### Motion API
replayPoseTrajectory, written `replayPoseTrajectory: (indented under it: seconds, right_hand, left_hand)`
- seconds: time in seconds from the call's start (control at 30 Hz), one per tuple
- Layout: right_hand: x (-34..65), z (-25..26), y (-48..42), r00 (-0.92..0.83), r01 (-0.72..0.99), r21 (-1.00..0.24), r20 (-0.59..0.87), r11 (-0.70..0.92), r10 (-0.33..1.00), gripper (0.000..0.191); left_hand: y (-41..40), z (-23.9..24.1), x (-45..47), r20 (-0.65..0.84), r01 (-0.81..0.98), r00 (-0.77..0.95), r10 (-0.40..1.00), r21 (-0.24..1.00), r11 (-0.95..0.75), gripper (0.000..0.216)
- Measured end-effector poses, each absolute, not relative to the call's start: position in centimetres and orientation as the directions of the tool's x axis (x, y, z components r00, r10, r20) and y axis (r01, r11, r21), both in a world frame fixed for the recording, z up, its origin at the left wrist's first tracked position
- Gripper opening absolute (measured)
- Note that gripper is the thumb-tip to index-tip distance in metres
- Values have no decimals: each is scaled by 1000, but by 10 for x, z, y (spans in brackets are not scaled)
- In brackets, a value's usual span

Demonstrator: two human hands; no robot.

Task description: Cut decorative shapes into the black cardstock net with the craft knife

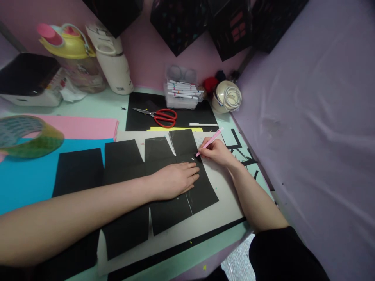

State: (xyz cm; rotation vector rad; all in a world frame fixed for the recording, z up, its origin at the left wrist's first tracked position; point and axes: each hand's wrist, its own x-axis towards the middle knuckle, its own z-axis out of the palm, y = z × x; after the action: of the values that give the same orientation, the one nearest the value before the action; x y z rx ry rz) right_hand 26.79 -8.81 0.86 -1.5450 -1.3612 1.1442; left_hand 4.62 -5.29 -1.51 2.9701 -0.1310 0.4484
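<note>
A cut sheet of black paper (125,164) with several flaps lies flat on a grey mat (222,203). My left hand (175,179) rests palm down on the right part of the black paper, fingers stretched out flat. My right hand (216,151) is closed around a thin pink pen (209,142), its tip touching the black paper just beyond my left fingertips. Faint light marks show on the paper near my left hand.
Red-handled scissors (161,116) and a white pen (203,124) lie on another black sheet behind. A clear box of markers (181,93), a jar (227,96), bottles, a tape roll (26,136), pink and blue paper (20,175) and black offcuts (243,152) surround the mat.
</note>
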Motion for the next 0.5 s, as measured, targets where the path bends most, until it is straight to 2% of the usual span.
replayPoseTrajectory:
  seconds: [0.27,0.43,0.5]
  right_hand:
    - [267,12,-93,51,356,-932,-59,-73,997,28]
    - [269,13,-94,-8,367,-930,-9,-5,1000,14]
    - [271,15,-95,-38,388,-922,-7,8,999,14]
  left_hand:
    - [-52,-17,46,303,-106,950,-68,111,-988,34]
    - [-52,-15,46,313,-111,947,-69,121,-986,33]
    - [-52,-15,46,312,-115,948,-71,128,-985,34]
